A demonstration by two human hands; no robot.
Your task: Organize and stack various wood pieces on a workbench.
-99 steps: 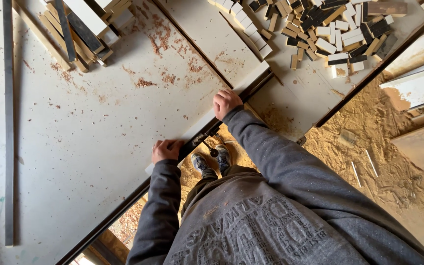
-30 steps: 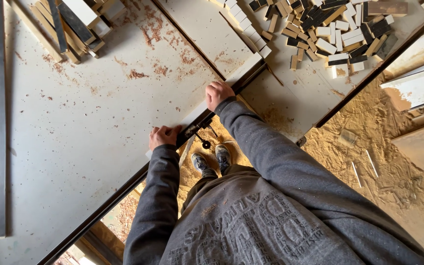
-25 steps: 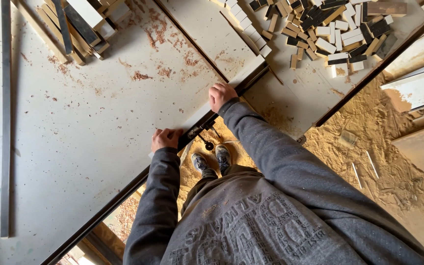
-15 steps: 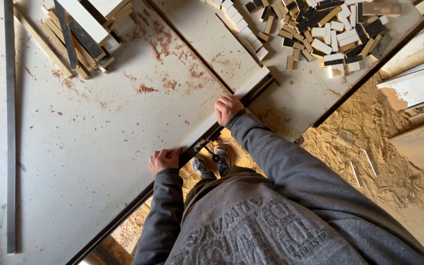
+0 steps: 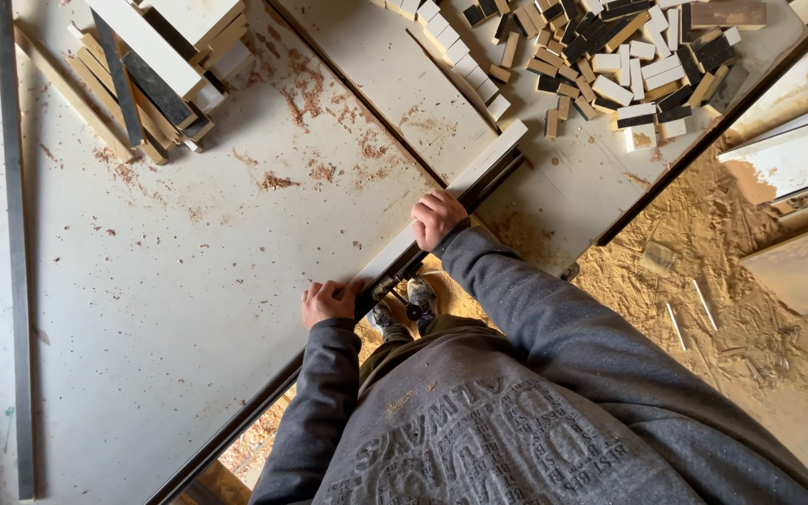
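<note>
While we look straight down from the head camera, we see both our hands on a long pale strip (image 5: 446,201) that lies along the near edge of the wide white counter (image 5: 170,309), running from about 7 o'clock toward 1 o'clock. Our left hand (image 5: 329,301) sits at the strip's lower end, fingers curled over the edge, the grip pressed together on it. Our right hand (image 5: 437,217) sits higher on the same strip, knuckles up, fingers folded down onto its top; we cannot tell whether the fingertips wrap beneath it. A dark metal rail (image 5: 395,281) runs just beside the strip on our side.

At 11 o'clock a stack of long wooden slats (image 5: 156,70) lies on the counter, some pale, some dark. At 1 o'clock a heap of short cut blocks (image 5: 610,61) covers the far end. A thin grey bar (image 5: 13,243) lies along the 9 o'clock side. Reddish sawdust (image 5: 306,89) is scattered near 12 o'clock, and the floor (image 5: 722,299) at 3 o'clock is deep in tan shavings. Our shoes (image 5: 404,309) show between our arms.
</note>
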